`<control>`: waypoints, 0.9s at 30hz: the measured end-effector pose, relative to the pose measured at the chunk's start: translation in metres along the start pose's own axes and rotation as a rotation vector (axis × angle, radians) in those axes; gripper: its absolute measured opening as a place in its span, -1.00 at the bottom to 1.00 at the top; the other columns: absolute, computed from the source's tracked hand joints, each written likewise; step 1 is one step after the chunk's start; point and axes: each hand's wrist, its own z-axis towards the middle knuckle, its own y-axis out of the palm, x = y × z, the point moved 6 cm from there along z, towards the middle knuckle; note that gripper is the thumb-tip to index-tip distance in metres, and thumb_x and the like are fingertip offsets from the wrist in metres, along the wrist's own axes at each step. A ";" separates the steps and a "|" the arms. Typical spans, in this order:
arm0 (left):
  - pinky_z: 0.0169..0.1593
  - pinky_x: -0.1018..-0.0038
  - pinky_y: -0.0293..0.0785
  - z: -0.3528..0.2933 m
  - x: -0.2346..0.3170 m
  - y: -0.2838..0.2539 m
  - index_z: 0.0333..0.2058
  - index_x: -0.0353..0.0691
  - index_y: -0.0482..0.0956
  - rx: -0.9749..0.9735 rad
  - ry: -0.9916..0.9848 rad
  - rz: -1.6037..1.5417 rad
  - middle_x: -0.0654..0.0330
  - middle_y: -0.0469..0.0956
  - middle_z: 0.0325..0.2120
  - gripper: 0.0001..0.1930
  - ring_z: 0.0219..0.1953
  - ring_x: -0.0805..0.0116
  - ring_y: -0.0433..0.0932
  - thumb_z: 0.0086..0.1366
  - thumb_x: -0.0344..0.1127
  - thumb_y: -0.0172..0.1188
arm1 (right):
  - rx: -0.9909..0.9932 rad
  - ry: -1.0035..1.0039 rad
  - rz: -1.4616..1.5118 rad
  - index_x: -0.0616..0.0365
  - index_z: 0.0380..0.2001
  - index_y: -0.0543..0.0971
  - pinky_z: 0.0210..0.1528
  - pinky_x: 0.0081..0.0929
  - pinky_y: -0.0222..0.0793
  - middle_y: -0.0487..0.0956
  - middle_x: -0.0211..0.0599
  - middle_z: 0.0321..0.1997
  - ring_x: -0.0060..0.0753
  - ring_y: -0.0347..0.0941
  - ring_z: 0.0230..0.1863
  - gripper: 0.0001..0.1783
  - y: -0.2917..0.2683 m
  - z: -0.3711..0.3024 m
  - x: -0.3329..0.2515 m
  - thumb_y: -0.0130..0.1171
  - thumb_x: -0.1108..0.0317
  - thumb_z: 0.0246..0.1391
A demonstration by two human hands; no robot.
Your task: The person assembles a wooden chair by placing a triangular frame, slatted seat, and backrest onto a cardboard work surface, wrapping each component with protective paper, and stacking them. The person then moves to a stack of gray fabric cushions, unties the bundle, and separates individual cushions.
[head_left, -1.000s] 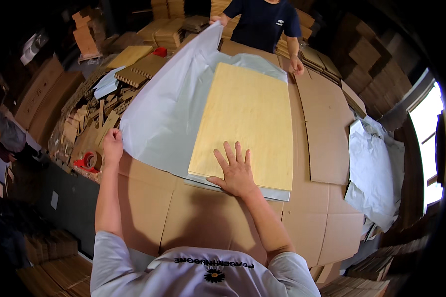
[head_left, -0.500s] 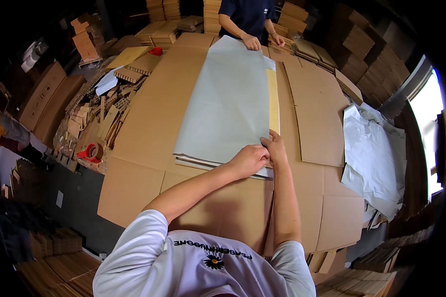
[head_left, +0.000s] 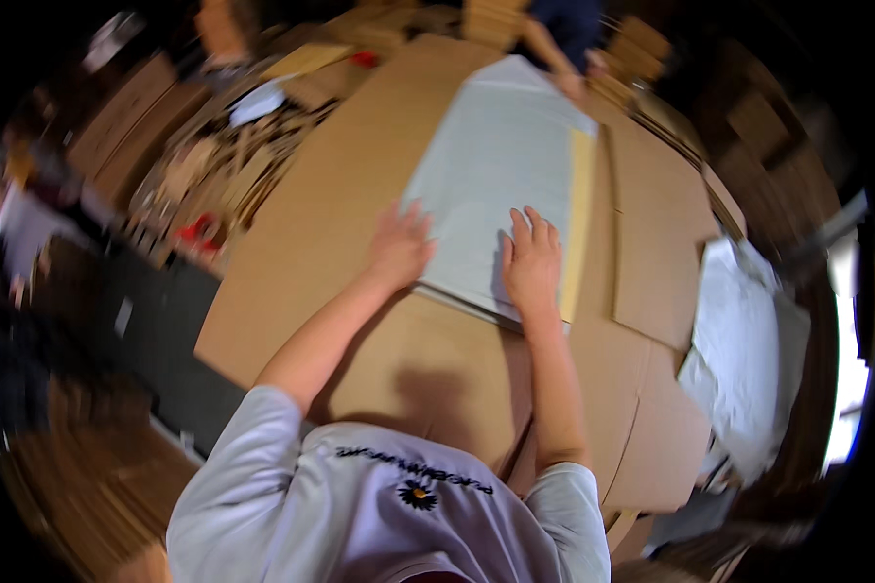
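Note:
A large grey-white sheet point(head_left: 486, 185), folded over at its far end, lies over a flat stack whose yellowish edge strip point(head_left: 578, 214) shows along the right side. My left hand point(head_left: 400, 245) rests at the sheet's near left edge with its fingers spread. Over the near right part of the sheet is my right hand point(head_left: 533, 260), fingers apart and holding nothing. Whether its palm presses on the sheet I cannot tell. At the far end, a co-worker's hand point(head_left: 568, 83) is at the corner of the sheet, blurred.
Brown cardboard point(head_left: 360, 155) covers the work table, with a loose cardboard panel point(head_left: 656, 233) on the right. Beyond it hangs a crumpled white sheet point(head_left: 744, 340). Cardboard scraps point(head_left: 253, 160) and a red tape dispenser point(head_left: 200, 231) lie at the left.
My hands have parted from the sheet's near right corner. The left has moved to the left edge, the right a little forward, and both have opened. The whole view has shifted and blurred.

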 end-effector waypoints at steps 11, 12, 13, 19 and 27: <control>-0.08 0.48 0.57 -0.140 -0.050 -0.140 -0.03 -0.33 0.58 -0.293 -0.150 -1.652 0.06 0.67 -0.28 -0.73 -0.24 0.31 0.67 0.34 -0.36 0.15 | -0.264 -0.005 -0.075 0.22 -0.05 0.54 0.04 -0.10 0.38 0.55 -0.06 0.01 0.08 0.45 0.00 -0.69 0.057 -0.029 -0.008 0.14 0.45 0.10; -0.09 0.45 0.59 -0.169 -0.089 -0.156 -0.05 -0.35 0.58 -0.140 -0.292 -1.746 0.03 0.67 -0.26 -0.74 -0.24 0.29 0.67 0.33 -0.40 0.14 | -0.183 -0.089 0.002 0.25 -0.07 0.54 0.00 -0.14 0.40 0.55 -0.06 -0.04 0.04 0.47 -0.04 -0.72 0.047 -0.017 -0.048 0.12 0.47 0.12; -0.10 0.43 0.60 -0.199 -0.132 -0.166 -0.06 -0.37 0.59 0.009 -0.433 -1.843 0.00 0.66 -0.24 -0.76 -0.24 0.26 0.68 0.33 -0.44 0.12 | -0.111 -0.163 0.071 0.27 -0.09 0.54 -0.04 -0.19 0.42 0.55 -0.05 -0.09 0.00 0.48 -0.07 -0.74 0.038 -0.012 -0.096 0.10 0.50 0.13; -0.44 0.49 0.49 -0.416 -0.397 -0.068 -0.25 -0.29 0.52 1.453 -1.389 -1.731 0.19 0.51 -0.47 -0.89 -0.48 0.37 0.53 0.37 -0.40 0.06 | -0.438 -0.153 0.560 0.31 -0.21 0.56 -0.45 -0.43 0.32 0.46 -0.21 -0.40 -0.34 0.38 -0.46 -0.86 0.130 -0.023 -0.335 0.11 0.49 0.19; -0.40 0.57 0.48 -0.548 -0.508 0.124 -0.21 -0.30 0.55 0.672 -1.983 -1.260 0.15 0.59 -0.43 -0.85 -0.47 0.43 0.56 0.30 -0.38 0.12 | -0.449 -0.068 0.149 0.22 -0.50 0.51 -0.51 -0.40 0.33 0.47 -0.26 -0.59 -0.30 0.35 -0.59 -0.70 0.278 0.017 -0.430 0.15 0.25 0.26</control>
